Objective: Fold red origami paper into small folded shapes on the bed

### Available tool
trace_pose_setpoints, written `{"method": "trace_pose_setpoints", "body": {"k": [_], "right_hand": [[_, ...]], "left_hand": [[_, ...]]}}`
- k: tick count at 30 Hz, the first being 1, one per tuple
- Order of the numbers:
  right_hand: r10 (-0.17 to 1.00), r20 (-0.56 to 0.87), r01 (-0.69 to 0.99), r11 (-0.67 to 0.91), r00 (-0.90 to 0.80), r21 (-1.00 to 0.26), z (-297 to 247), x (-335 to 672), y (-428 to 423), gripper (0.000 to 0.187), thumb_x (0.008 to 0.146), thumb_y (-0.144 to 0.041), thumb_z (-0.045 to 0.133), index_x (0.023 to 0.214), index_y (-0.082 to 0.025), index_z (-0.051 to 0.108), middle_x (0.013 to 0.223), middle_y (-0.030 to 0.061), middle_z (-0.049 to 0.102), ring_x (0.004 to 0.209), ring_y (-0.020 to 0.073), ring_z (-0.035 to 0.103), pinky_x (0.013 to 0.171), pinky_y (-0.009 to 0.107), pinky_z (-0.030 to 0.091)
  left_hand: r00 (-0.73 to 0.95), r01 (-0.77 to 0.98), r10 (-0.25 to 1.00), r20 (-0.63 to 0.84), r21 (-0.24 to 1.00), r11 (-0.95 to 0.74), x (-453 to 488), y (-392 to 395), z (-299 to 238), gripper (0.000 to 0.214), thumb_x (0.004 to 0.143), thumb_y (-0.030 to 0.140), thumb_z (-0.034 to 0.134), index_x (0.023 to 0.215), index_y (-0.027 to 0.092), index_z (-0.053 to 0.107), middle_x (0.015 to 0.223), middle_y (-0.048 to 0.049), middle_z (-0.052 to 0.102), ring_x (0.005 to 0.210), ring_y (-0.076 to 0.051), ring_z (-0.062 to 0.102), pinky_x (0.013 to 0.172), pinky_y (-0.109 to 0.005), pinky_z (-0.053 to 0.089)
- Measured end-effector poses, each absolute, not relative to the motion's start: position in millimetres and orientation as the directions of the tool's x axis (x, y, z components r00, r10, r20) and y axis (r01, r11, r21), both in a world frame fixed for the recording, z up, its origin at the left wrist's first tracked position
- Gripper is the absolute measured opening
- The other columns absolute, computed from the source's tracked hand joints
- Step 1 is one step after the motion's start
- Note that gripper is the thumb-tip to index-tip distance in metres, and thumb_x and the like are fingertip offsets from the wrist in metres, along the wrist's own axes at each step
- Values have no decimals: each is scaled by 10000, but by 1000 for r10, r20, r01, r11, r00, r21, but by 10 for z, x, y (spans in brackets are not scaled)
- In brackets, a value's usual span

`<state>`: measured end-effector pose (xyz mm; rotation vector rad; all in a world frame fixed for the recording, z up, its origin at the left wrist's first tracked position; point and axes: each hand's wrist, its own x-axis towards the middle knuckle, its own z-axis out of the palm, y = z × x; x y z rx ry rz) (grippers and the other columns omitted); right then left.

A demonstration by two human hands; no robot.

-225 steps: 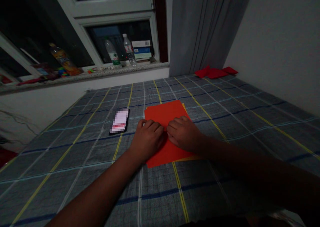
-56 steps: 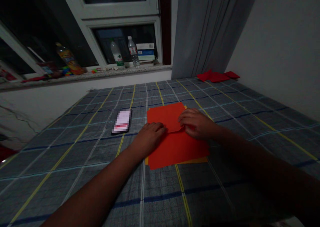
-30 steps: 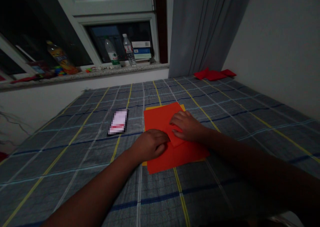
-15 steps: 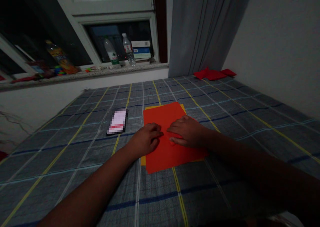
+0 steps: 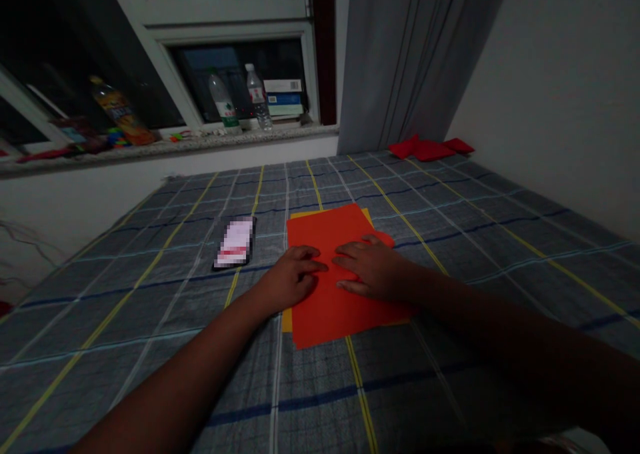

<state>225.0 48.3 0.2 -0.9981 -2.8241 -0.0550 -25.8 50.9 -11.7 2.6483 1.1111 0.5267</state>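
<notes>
A sheet of red-orange paper point(image 5: 320, 321) lies over a yellow sheet point(image 5: 287, 321) on the checked bedspread, with yellow edges showing around it. My left hand point(image 5: 293, 277) rests on the left part of the orange sheet, its fingers apart and slightly bent. On the right part, my right hand point(image 5: 373, 266) lies palm down with its fingers spread. A rounded orange paper piece point(image 5: 385, 239) sticks out past the back of that hand; the rest of it is hidden beneath the palm.
A phone point(image 5: 235, 243) with a blurred screen lies to the left on the bedspread point(image 5: 150, 321). Red items point(image 5: 430, 149) sit at the far edge by the curtain. Bottles point(image 5: 259, 97), stacked books point(image 5: 285, 99) and small things line the windowsill.
My right hand has flattened, its fingers stretching out over the sheet. The small orange piece that showed at its fingertips now shows behind the hand. My left hand stays nearly in place.
</notes>
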Motion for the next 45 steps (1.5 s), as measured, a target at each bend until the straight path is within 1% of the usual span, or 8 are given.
{"method": "trace_pose_setpoints", "body": {"k": [4, 8, 13, 19, 25, 30, 39, 45], "right_hand": [[610, 157, 616, 788, -777, -13, -1, 2248, 487, 512, 983, -515, 441, 1324, -166, 595, 1388, 181, 579, 1219, 333, 555, 1015, 541, 344], [605, 160, 611, 792, -780, -19, 4, 2251, 481, 508, 982, -509, 453, 1328, -163, 589, 1383, 182, 583, 1228, 326, 554, 1023, 529, 345], [605, 168, 612, 791, -778, -13, -12, 2259, 482, 505, 982, -504, 455, 1331, -166, 587, 1389, 190, 577, 1241, 330, 545, 1034, 537, 332], [602, 171, 608, 794, -780, -21, -23, 2248, 489, 496, 974, -508, 462, 1317, -176, 595, 1380, 179, 586, 1213, 334, 561, 1012, 546, 344], [589, 190, 595, 803, -786, -25, -20, 2258, 488, 516, 976, -506, 468, 1343, -161, 580, 1399, 176, 574, 1251, 330, 535, 1035, 535, 334], [532, 216, 535, 843, -819, -48, 29, 2306, 530, 383, 990, -400, 493, 1260, -172, 641, 1316, 134, 639, 1231, 279, 550, 1030, 465, 356], [532, 216, 528, 845, -819, -79, -86, 2278, 621, 331, 1000, -318, 478, 1242, -174, 651, 1327, 121, 641, 1234, 267, 561, 1051, 489, 338], [538, 208, 520, 843, -817, -140, -151, 2304, 672, 370, 988, -341, 487, 1293, -181, 623, 1367, 123, 611, 1271, 266, 534, 1069, 476, 346]], "left_hand": [[630, 609, 731, 263, 416, -675, -279, 532, -98, 360, 815, 75, 496, 1078, 203, 705, 1254, -79, 640, 1198, -214, 581, 1060, -430, 465], [564, 648, 787, 249, 457, -610, -282, 538, -82, 444, 762, 74, 510, 1177, 186, 620, 1212, -79, 676, 1135, -213, 626, 1017, -410, 500], [582, 663, 775, 247, 408, -628, -269, 535, -97, 546, 761, 66, 498, 1291, 181, 562, 1294, -104, 638, 1195, -229, 599, 1038, -434, 487], [621, 653, 736, 269, 341, -676, -263, 548, -159, 461, 788, 51, 481, 1212, 155, 628, 1272, -108, 618, 1238, -223, 552, 1107, -425, 431], [599, 665, 751, 276, 352, -659, -256, 570, -194, 448, 785, 57, 484, 1198, 138, 635, 1257, -113, 602, 1232, -215, 545, 1116, -399, 422], [574, 676, 775, 265, 382, -631, -231, 557, -160, 439, 764, 51, 484, 1158, 145, 651, 1222, -105, 617, 1196, -219, 563, 1099, -400, 436], [585, 739, 751, 306, 180, -649, -257, 545, -182, 374, 876, 139, 512, 1222, 106, 649, 1313, -149, 604, 1229, -269, 548, 1101, -442, 432], [660, 705, 699, 276, 94, -703, -202, 528, -118, 328, 959, 189, 460, 1212, 86, 642, 1221, -160, 662, 1152, -261, 599, 1055, -416, 472]]}}
